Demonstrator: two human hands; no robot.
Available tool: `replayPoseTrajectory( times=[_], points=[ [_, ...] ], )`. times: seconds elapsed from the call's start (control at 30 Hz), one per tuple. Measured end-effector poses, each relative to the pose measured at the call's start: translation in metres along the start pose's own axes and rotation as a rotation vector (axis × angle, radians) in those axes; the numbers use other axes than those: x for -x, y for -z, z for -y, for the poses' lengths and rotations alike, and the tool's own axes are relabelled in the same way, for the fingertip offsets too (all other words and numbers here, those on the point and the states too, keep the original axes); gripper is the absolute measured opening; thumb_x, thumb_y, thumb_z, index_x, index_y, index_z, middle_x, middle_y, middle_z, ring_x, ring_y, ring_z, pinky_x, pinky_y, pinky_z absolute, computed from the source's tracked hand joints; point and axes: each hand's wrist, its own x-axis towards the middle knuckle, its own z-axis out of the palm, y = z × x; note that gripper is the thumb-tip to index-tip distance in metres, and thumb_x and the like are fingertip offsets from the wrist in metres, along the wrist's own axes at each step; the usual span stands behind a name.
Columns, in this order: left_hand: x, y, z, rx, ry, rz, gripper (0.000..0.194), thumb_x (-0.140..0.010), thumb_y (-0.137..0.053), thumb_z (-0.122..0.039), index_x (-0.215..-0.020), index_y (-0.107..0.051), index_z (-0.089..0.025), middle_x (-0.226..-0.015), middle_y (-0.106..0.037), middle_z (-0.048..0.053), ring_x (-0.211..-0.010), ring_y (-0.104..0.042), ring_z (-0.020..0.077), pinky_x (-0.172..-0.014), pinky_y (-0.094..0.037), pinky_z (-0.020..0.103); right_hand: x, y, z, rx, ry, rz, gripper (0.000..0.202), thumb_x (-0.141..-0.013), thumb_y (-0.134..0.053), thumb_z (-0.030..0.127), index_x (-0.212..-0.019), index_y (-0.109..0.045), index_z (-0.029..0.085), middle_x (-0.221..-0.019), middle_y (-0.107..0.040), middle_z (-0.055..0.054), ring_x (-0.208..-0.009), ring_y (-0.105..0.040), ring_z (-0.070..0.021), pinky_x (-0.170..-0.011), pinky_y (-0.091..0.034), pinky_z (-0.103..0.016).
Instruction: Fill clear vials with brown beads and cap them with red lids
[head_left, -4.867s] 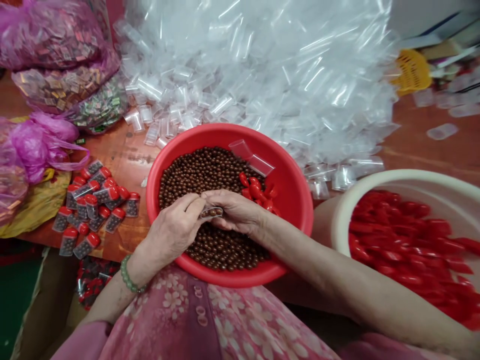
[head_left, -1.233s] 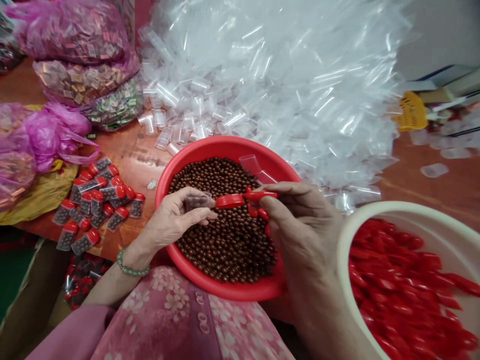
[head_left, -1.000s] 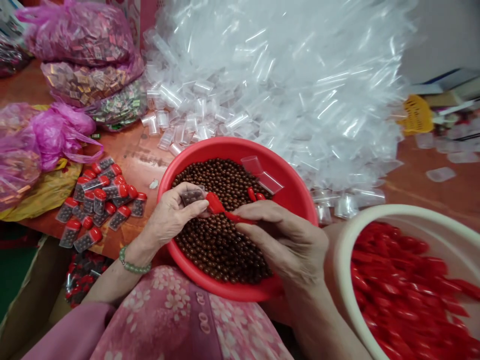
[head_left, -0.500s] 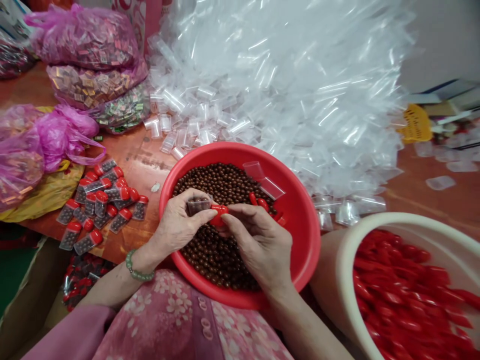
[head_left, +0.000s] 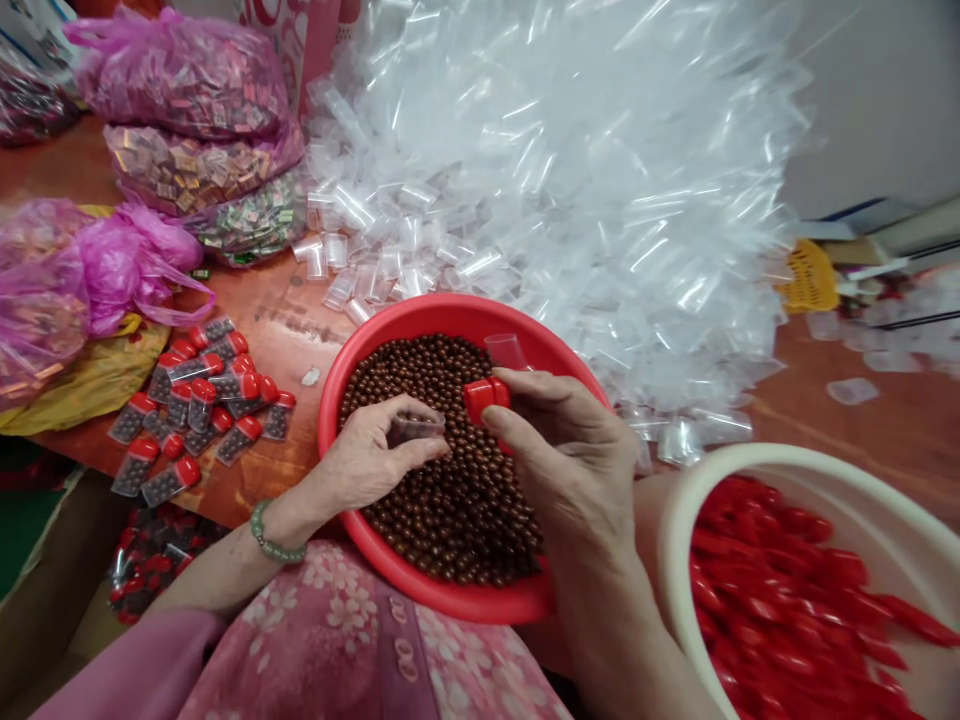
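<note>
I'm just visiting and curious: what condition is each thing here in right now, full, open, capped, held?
Left hand: holding a clear vial.
Clear vial: uncapped.
Right hand: pinching a red cap.
Red cap: off the vial.
Red basin: holds brown beads.
White basin: holds red caps.
Finished vials: filled, capped, lying on the table.

Beads (head_left: 442, 480) fill the basin (head_left: 592, 395); vials (head_left: 570, 180) heaped behind it.

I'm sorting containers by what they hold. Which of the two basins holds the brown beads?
The red basin on the lap, under both hands, holds the brown beads. The cream basin to its right holds only red caps.
</note>
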Motion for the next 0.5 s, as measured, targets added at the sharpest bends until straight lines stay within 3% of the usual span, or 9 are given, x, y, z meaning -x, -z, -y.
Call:
replayPoseTrajectory(
  times=[0.2,0.5],
  points=[
    [0.0020,0.0019,0.0035,0.008,-0.049,0.119,0.016,-0.081,-0.063,-0.018,-0.097,-0.063,-0.014,-0.085,-0.061,0.000,-0.081,-0.055,0.0124,-0.082,-0.043,0.027,-0.0082,-0.0076,0.0094,0.126,0.235,0.312,0.034,-0.083,-0.068,0.012,-0.110,-0.072,0.033,-0.096,-0.072,-0.001,-0.090,-0.067,-0.0165,-0.079,-0.056,-0.032],
    [0.0017,0.0037,0.0040,-0.088,-0.058,0.146,0.023,-0.083,-0.060,-0.022,-0.105,-0.064,-0.014,-0.089,-0.062,0.001,-0.081,-0.053,0.0130,-0.080,-0.042,0.027,-0.0105,-0.0001,0.0085,0.283,0.335,0.411,0.040,-0.084,-0.067,0.011,-0.117,-0.070,0.034,-0.099,-0.072,-0.002,-0.089,-0.069,-0.0157,-0.074,-0.058,-0.028]
  ],
)
